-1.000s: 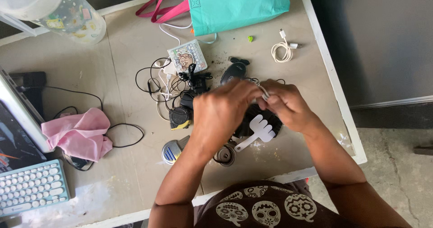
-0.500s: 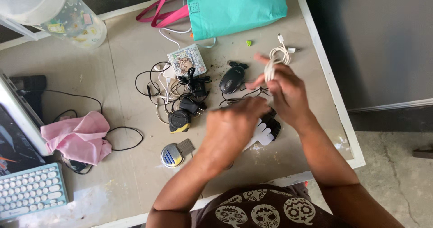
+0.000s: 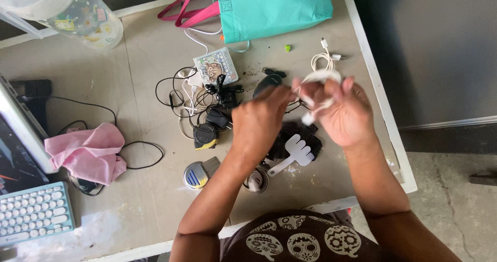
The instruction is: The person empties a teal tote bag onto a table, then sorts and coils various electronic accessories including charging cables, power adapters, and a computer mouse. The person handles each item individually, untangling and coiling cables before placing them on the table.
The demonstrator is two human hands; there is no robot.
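Note:
Both hands are raised over a heap of cables in the middle of the table. My right hand (image 3: pixel 344 112) holds a white cable (image 3: pixel 317 77) looped around its fingers. My left hand (image 3: pixel 259 119) pinches the other end of the same white cable near the black mouse (image 3: pixel 265 83), which it partly hides. A second coiled white cable (image 3: pixel 323 59) lies on the table just beyond the hands. Under the hands sits a black object with a white hand-shaped piece (image 3: pixel 296 149) on it.
Black and white tangled cables (image 3: pixel 192 93) and a small patterned box (image 3: pixel 215 65) lie left of the hands. A teal bag (image 3: pixel 274 5), a clear jug (image 3: pixel 72 11), a pink cloth (image 3: pixel 85 152), a pale keyboard (image 3: pixel 33 213), a yellow-black tape measure (image 3: pixel 205 136) and a round comb (image 3: pixel 199 172) are around.
My right hand went out toward the coiled white cable at the far right, then came back with a white cable looped on its fingers. My left hand rose to meet it.

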